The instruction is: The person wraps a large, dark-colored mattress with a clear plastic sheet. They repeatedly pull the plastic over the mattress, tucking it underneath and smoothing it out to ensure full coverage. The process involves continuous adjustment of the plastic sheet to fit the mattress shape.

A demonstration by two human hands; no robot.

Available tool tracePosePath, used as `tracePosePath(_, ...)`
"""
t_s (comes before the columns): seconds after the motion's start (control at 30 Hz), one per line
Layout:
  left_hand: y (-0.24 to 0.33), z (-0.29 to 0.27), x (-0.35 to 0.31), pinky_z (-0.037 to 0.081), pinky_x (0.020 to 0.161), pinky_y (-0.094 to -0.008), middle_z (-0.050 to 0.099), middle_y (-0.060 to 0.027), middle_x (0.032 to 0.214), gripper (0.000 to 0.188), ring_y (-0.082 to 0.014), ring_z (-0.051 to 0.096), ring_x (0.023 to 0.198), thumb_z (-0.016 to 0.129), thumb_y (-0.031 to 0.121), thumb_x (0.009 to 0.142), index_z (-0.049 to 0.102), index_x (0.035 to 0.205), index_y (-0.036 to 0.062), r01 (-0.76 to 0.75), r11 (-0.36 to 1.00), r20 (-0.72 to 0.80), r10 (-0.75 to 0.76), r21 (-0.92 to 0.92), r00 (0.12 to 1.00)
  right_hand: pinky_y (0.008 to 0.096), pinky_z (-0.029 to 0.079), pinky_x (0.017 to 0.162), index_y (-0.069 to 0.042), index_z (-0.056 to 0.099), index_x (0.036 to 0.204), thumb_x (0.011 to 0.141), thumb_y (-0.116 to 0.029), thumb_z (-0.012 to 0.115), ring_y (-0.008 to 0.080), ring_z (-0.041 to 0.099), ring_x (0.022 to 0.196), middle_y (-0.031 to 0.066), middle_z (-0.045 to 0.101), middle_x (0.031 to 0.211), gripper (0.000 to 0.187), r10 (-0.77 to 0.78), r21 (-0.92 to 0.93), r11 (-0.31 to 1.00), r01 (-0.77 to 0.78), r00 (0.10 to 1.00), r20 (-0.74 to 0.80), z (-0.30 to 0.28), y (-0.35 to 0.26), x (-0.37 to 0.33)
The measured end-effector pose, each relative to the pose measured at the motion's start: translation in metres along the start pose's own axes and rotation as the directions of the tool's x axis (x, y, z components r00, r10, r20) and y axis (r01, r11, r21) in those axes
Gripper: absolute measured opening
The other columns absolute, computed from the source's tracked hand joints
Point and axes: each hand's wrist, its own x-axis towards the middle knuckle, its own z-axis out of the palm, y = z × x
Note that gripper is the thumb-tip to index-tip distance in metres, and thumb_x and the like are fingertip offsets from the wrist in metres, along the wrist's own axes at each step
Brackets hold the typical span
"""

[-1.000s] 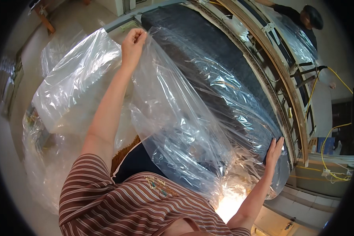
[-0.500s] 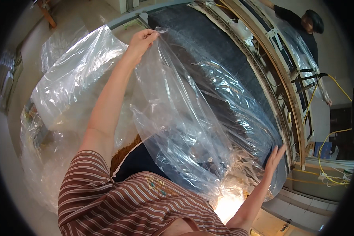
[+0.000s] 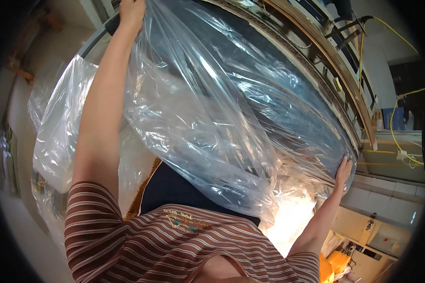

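Note:
A large clear plastic sheet stretches in shiny folds between my two hands, over a dark surface. My left hand, at the far upper left, is closed on the sheet's gathered edge. At the lower right, my right hand lies at the sheet's right-hand end, beside the corner of the dark surface. Its fingers are bunched close together there, and what lies between them is hard to make out. More clear plastic hangs in a loose heap left of my left arm.
A long wooden rail runs along the dark surface's far side. Yellow cables hang at the right, near a blue box. A bright light glows by my right forearm. Part of another person in dark clothing shows at the top.
My left hand has moved farther away and left, pulling the sheet's edge out over the dark surface. My right hand has shifted slightly right. The view has turned, and the other person is mostly out of it.

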Motion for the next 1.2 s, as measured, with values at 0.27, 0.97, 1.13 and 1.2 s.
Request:
tracePosePath(0.27, 0.009, 0.04, -0.009, 0.044, 0.072, -0.0438, 0.061, -0.0203, 0.087, 0.021, -0.0377, 0.058, 0.085, 0.047, 0.023, 0.088, 0.058, 0.088, 0.0048, -0.264, 0.876, 0.04, 0.271, 0.404, 0.962, 0.0406, 0.04, 0.094, -0.007, 0.056, 0.118, 0.092, -0.038, 0.044, 0.0345, 0.051, 0.113, 0.0145, 0.05, 0.128, 0.042, -0.047, -0.51, 0.856, -0.088, 0.968, -0.245, -0.026, -0.037, 0.039)
tracePosePath(0.97, 0.014, 0.042, -0.01, 0.046, 0.07, -0.0387, 0.063, -0.0134, 0.076, 0.017, -0.0321, 0.061, 0.076, 0.057, 0.023, 0.086, 0.062, 0.087, 0.0065, -0.163, 0.967, -0.013, 0.169, 0.194, 0.986, 0.0218, 0.036, 0.049, -0.008, 0.056, 0.095, 0.09, -0.021, 0.051, 0.0063, 0.047, 0.057, 0.0003, 0.057, 0.069, 0.015, -0.735, 0.957, 0.262, -0.121, 0.618, 0.279, -0.04, -0.526, -0.102)
tracePosePath(1.13, 0.007, 0.041, -0.002, 0.046, 0.072, -0.0406, 0.064, -0.0141, 0.082, 0.019, -0.0341, 0.061, 0.081, 0.053, 0.026, 0.087, 0.062, 0.087, 0.0088, -0.237, 0.913, -0.02, 0.259, 0.333, 0.966, 0.0196, 0.036, 0.049, -0.01, 0.059, 0.099, 0.086, -0.024, 0.057, 0.0036, 0.048, 0.057, -0.0025, 0.059, 0.068, 0.019, -0.8, 0.802, 0.593, -0.068, 0.059, 0.597, -0.069, -0.437, -0.141)
tracePosePath(1.2, 0.0, 0.047, 0.002, 0.047, 0.074, -0.0402, 0.065, -0.0135, 0.091, 0.02, -0.033, 0.061, 0.086, 0.052, 0.028, 0.088, 0.063, 0.091, 0.0117, -0.241, 0.879, 0.057, 0.239, 0.412, 0.969, 0.0234, 0.045, 0.064, -0.007, 0.06, 0.101, 0.085, -0.019, 0.056, 0.0073, 0.057, 0.066, 0.0006, 0.061, 0.069, 0.019, -0.737, 0.733, 0.672, -0.109, -0.192, 0.648, -0.067, -0.371, -0.158)
